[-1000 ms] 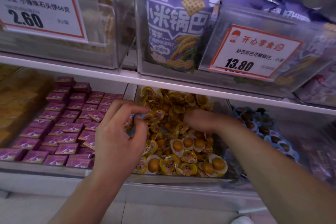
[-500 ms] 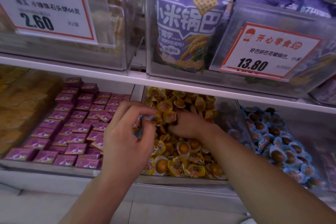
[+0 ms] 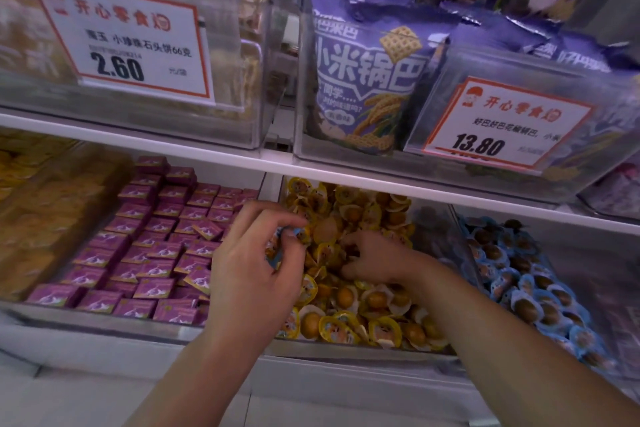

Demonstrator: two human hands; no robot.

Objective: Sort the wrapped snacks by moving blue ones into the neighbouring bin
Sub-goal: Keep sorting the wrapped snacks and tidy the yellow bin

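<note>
Both hands sit about where they were 0.5 s ago, over the yellow-snack bin (image 3: pixel 367 352); the R hand's fingers have slid a bit further back into the pile, and the camera has tipped slightly.

L hand (image 3: pixel 249 274) hovers over the bin's left edge, thumb and forefinger pinching a blue-wrapped snack (image 3: pixel 298 231), with more blue wrapper edges (image 3: pixel 273 255) showing under the curled fingers, so it looks to be holding a few at once. R hand (image 3: pixel 372 255) is palm-down in the yellow snacks (image 3: pixel 349 298) near mid-bin, fingers curled into the heap; can't tell if it has hold of anything.

Progress, as a judgement: partway. Some blue ones are gathered in the L hand but not yet moved. Blue-snack bin (image 3: pixel 460 232), next door on the right past the clear divider, is already well filled w/ blue snacks (image 3: pixel 526 308). No other blue pieces show on top of the yellow pile, though some could be buried. Left to do: carry the handful across the divider and drop it, then keep rummaging.

Orientation: pinched snack is small and roundish, partly hidden by the fingertips and blurred, so no clear long axis or facing can be read.

Purple boxes (image 3: pixel 145 253) fill the bin to the left.
</note>
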